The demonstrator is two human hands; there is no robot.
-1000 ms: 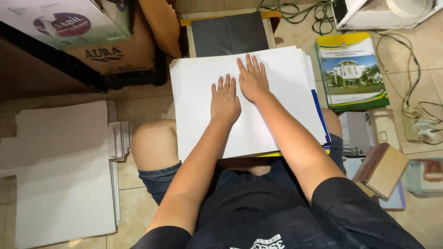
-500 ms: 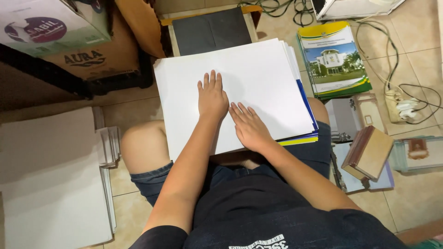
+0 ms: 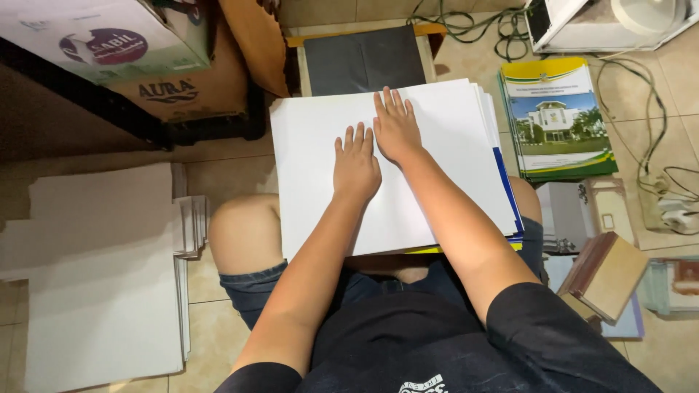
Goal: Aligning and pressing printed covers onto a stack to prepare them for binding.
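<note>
**paperjam_99:** So what are the hands doing here?

**stackrat:** Both are flat, palms down, fingers stretched out and gripping nothing. The left hand (image 3: 356,166) presses near the middle of the top white sheet (image 3: 313,175); the right hand (image 3: 397,129) sits just ahead of it, touching it at the thumb side, fingertips almost at the sheet's far edge.

**paperjam_99:** And the paper itself?

**stackrat:** It's a white paper stack (image 3: 502,175) resting across the person's lap, directly under both palms. A blue cover and a yellow edge peek out at the side right of the right hand.

**paperjam_99:** What's around it?

**stackrat:** Beyond the fingertips, a dark board (image 3: 364,58). Well off to the left of the left hand, loose white sheets on the tiled floor (image 3: 102,276). Right of the right hand, a pile of green-and-yellow booklets (image 3: 557,116), with a small brown box (image 3: 608,275) nearer the knee.

**paperjam_99:** Anything that could go sideways?

**stackrat:** I'd guess the stack. It's balanced on bare knees and already fanned on the right, so an uneven push could slide the layers off. Nothing clamps the edges, just palm pressure.
</note>
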